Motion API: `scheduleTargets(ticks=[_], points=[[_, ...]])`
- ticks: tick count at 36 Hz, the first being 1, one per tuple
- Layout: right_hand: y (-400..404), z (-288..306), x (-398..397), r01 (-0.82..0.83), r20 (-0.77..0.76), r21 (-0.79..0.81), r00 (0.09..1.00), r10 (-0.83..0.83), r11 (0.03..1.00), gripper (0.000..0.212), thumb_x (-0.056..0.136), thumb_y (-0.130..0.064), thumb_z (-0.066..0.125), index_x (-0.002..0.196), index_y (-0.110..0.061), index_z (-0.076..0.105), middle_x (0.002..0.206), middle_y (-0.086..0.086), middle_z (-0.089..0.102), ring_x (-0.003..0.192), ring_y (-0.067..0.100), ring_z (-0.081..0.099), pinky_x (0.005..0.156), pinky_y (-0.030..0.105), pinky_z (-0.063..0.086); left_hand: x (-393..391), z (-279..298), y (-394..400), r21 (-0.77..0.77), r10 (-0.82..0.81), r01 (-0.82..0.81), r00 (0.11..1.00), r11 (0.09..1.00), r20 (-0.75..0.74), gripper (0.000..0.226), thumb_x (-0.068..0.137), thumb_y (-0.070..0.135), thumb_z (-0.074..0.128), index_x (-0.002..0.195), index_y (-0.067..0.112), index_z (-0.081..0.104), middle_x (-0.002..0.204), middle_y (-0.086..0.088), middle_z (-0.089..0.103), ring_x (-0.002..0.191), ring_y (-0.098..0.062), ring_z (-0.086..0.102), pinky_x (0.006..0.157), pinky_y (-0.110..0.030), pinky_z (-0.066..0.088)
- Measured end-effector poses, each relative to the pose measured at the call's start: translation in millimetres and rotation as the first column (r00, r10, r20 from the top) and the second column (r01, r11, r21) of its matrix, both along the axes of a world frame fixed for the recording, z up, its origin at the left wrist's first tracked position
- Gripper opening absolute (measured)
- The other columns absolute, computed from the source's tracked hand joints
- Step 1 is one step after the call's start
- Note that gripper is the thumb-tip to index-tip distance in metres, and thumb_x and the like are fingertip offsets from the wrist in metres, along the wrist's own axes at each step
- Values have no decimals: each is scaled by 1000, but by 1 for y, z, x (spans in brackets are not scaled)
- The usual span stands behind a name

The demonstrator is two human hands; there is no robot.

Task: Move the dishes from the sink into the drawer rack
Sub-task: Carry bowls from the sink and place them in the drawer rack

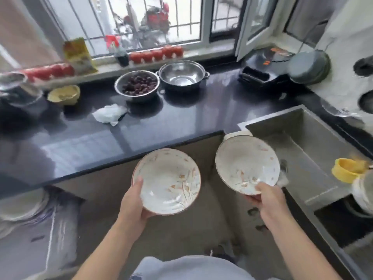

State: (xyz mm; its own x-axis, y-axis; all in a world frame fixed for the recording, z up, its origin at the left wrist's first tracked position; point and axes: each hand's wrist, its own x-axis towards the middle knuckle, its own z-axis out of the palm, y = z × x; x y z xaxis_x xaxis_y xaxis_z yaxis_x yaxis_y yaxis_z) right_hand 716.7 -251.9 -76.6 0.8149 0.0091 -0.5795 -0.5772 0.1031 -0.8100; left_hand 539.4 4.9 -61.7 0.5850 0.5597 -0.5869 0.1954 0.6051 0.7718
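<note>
My left hand [134, 201] grips a white floral bowl [167, 181] by its near-left rim, thumb inside, held in the air in front of the dark counter's edge. My right hand [266, 201] grips a second white floral bowl [245, 163] by its near rim, tilted toward me; another white dish [238, 134] shows just behind it. The grey sink [302, 138] lies to the right. At the lower left, the open drawer rack [40, 229] holds white plates [22, 205]; this area is blurred.
On the black counter [101, 138] sit a metal bowl of dark fruit [138, 85], a steel pot [182, 75], a crumpled white cloth [110, 114] and a yellow bowl [64, 94]. A yellow cup [347, 170] stands at the sink's right.
</note>
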Motion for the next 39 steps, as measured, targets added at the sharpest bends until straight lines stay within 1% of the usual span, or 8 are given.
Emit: scheduleTargets(ticks=[8, 13, 17, 21, 27, 31, 35, 39], points=[[164, -30, -192, -286, -124, 2, 951, 284, 958, 34, 99, 1, 46, 131, -3, 54, 112, 20, 68, 95, 35, 69, 85, 51, 56, -277, -28, 84, -82, 416, -416, 909, 906, -8, 43, 106, 52, 36, 134, 31, 61, 124, -6, 73, 112, -33, 69, 76, -48, 60], [238, -37, -296, -502, -187, -105, 858, 479, 858, 33, 101, -7, 46, 133, -2, 52, 120, 22, 64, 101, 41, 67, 84, 51, 57, -411, -25, 105, -106, 695, -701, 713, 705, -91, 44, 105, 57, 35, 136, 33, 56, 121, -9, 72, 106, -34, 69, 65, -44, 60], [294, -36, -351, -662, -137, -198, 749, 648, 723, 40, 96, -5, 40, 133, -13, 54, 120, 15, 68, 97, 37, 72, 77, 49, 62, -478, -26, 121, -112, 835, -844, 536, 524, -127, 44, 106, 57, 35, 136, 30, 52, 115, -7, 68, 105, -31, 65, 91, -53, 55], [340, -29, -386, -772, -110, -299, 611, 784, 561, 33, 94, -7, 40, 120, -13, 60, 109, 13, 70, 89, 39, 73, 78, 54, 63, -520, -39, 136, -133, 899, -922, 384, 363, -209, 38, 105, 57, 39, 128, 30, 50, 117, -9, 66, 116, -35, 61, 106, -61, 47], [405, -47, -415, -817, -145, -465, 450, 881, 341, 25, 87, -22, 43, 90, -20, 68, 92, 8, 75, 82, 34, 73, 79, 55, 62, -557, -56, 187, -37, 914, -957, 285, 287, -289, 42, 106, 47, 46, 142, 28, 49, 124, -11, 60, 102, -36, 64, 87, -70, 53], [463, -84, -426, -837, -193, -489, 379, 905, 246, 37, 74, -36, 40, 93, -20, 67, 90, 8, 73, 80, 35, 70, 75, 55, 61, -569, -57, 236, 39, 909, -952, 278, 305, -309, 38, 108, 41, 43, 146, 34, 46, 125, -9, 55, 106, -38, 62, 82, -70, 55], [514, -98, -452, -838, -207, -524, 298, 932, 152, 34, 82, -31, 36, 93, -15, 64, 84, 9, 70, 69, 28, 60, 66, 41, 50, -583, -55, 291, 85, 900, -948, 261, 308, -348, 39, 107, 41, 46, 146, 33, 46, 130, -10, 54, 110, -43, 59, 76, -67, 58], [561, -101, -473, -829, -259, -558, 220, 941, 40, 33, 97, -24, 35, 118, -14, 58, 110, 5, 63, 103, 33, 59, 86, 40, 47, -588, -49, 336, 100, 911, -954, 235, 283, -339, 43, 108, 38, 47, 148, 22, 46, 122, -13, 55, 96, -39, 61, 68, -58, 61]])
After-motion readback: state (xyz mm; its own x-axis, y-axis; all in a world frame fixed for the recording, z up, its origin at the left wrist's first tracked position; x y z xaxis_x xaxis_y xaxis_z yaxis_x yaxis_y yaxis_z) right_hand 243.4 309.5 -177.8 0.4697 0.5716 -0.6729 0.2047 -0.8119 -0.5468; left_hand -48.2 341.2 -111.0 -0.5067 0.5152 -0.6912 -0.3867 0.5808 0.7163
